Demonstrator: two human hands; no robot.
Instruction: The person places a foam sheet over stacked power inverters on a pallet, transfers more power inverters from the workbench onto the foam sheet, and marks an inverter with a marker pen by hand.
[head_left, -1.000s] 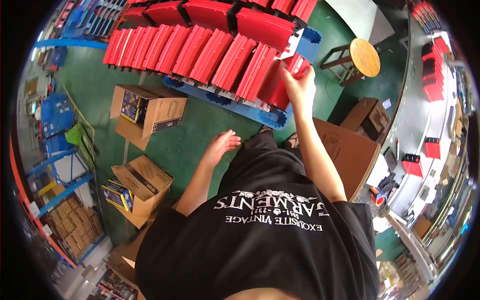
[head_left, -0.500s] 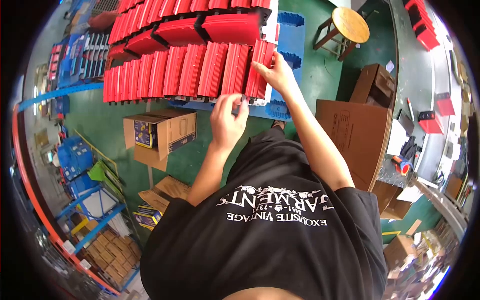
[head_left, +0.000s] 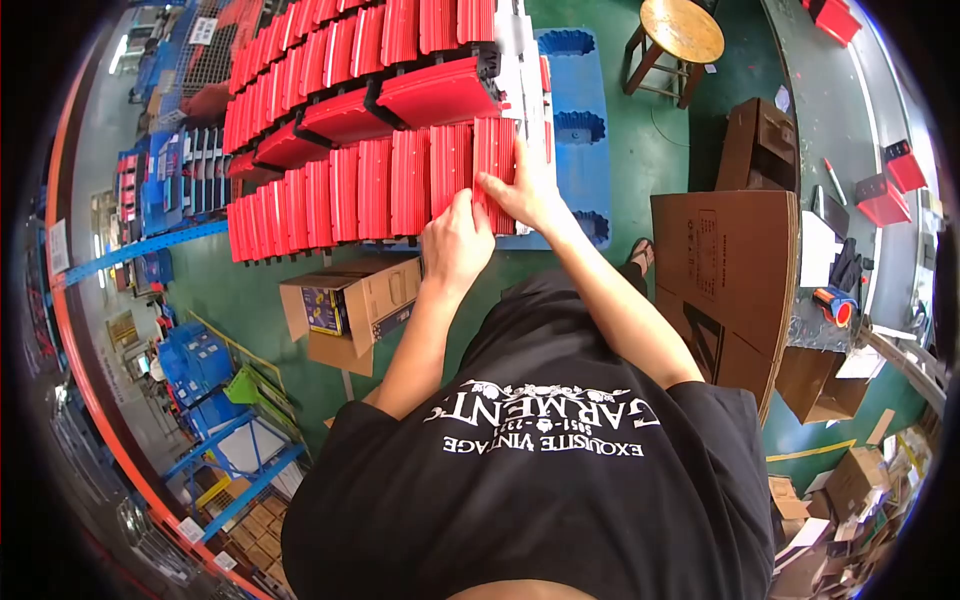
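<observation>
Long red ribbed metal housings (head_left: 411, 170) stand side by side in a tight row. My right hand (head_left: 525, 195) grips the housing (head_left: 494, 145) at the row's right end, thumb on its ribbed face and fingers round its right side. Against the lower left part of that same housing, my left hand (head_left: 457, 243) is closed, with fingers curled and thumb pressed close. Its fingertips are partly hidden, so any small part between them cannot be seen. Behind lies a row of red housings on their sides (head_left: 440, 92), with black end pieces.
A blue pallet (head_left: 575, 165) lies under the stack. Left of my legs is an open carton (head_left: 365, 300) with boxes inside. A tall carton (head_left: 725, 280) stands to the right, near a wooden stool (head_left: 682, 30) and a grey workbench (head_left: 815, 110). Blue racking (head_left: 150, 250) fills the left.
The view has shifted, so the stack sits lower. My left hand has moved from the end housing's bottom edge up onto its lower left side. My right hand still holds that housing.
</observation>
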